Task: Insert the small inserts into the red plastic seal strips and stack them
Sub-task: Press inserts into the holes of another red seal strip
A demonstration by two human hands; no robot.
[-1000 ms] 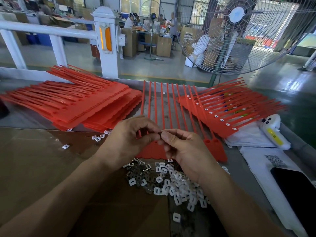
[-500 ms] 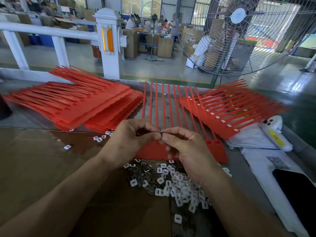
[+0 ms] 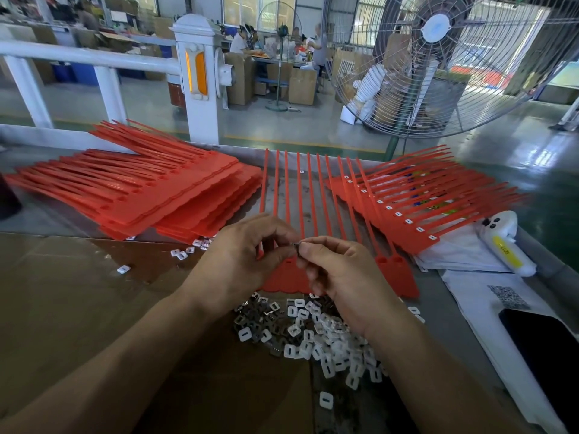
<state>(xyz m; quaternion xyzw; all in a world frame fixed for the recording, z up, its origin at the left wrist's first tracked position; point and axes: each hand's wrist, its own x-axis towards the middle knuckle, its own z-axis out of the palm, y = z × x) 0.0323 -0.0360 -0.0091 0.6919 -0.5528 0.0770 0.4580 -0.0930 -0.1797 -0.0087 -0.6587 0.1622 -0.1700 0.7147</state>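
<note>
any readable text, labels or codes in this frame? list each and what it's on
Yellow label on the white device: dark print, too blurred to read.
QR code on the white sheet: a pattern, no legible words.
Nothing else readable.

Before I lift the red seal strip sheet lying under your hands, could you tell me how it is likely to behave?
The red seal strip sheet will probably flop: its long thin tails fan away from a flat tab end. It looks light, being thin plastic. Its tails might snag the stack on the right, which overlaps them.
</note>
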